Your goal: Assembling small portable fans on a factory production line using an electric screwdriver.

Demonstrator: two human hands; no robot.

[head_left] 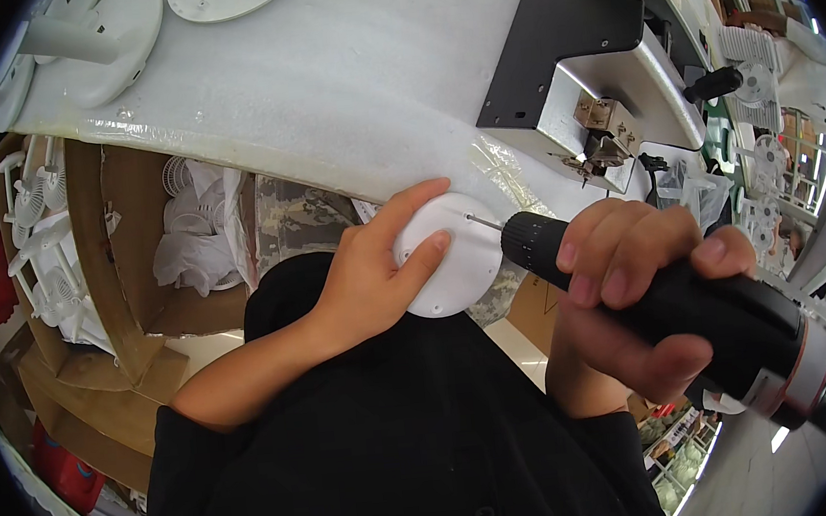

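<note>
A round white plastic base (463, 268) with small screw holes is gripped at its left rim by my left hand (384, 261), the thumb lying across its face. My right hand (632, 288) is wrapped round a black electric screwdriver (723, 319), which slants down to the right. Its thin bit meets the base at a hole near the upper edge. Whether a screw sits in that hole is too small to tell. The base is held up in front of my body, by the near edge of the table.
A white-covered table (317, 60) carries white round stands (109, 44) at the far left and a black and silver machine (602, 64) at the right. Below its edge, a cardboard box (127, 244) holds white fan parts (199, 223). More white fan parts (48, 241) lie at the left.
</note>
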